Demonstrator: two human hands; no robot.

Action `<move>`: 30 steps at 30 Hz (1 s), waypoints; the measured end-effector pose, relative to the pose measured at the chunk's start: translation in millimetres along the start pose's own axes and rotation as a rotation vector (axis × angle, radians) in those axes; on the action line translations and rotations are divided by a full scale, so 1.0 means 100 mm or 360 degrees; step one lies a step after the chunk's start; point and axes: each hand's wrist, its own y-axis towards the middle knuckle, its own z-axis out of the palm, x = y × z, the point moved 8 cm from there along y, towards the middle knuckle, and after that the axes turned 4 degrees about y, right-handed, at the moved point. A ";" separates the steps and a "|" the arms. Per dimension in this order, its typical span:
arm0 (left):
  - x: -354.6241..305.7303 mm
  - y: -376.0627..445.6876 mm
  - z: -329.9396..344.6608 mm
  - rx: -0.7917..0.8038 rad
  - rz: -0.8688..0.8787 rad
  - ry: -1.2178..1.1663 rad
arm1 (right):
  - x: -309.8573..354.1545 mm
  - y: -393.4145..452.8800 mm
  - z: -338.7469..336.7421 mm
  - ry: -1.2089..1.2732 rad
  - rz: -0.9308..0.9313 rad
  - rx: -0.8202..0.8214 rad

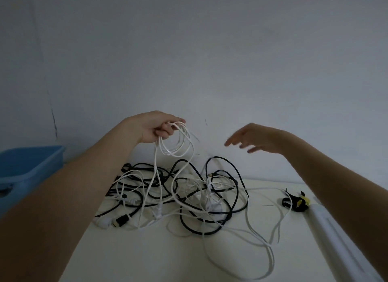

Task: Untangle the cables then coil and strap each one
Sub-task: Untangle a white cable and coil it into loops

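Observation:
A tangle of black and white cables (180, 194) lies on the white table (147, 250). My left hand (156, 126) is raised above the pile and grips a small coil of white cable (178, 143); strands of that cable hang from the coil down into the tangle. My right hand (254, 137) hovers in the air to the right of the coil, fingers spread and straight, holding nothing. A long white cable (262, 243) runs loose from the pile toward the front right. Black and yellow straps (295, 201) lie at the right of the table.
A blue plastic bin (27, 166) stands at the left, beside the table. A white tube-like rail (340, 237) runs along the table's right edge. A plain wall rises close behind the pile.

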 end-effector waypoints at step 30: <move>0.00 0.14 -0.38 -0.0594 0.0306 -0.1153 | 0.55 -0.08 -0.08 0.0034 -0.0440 -0.0166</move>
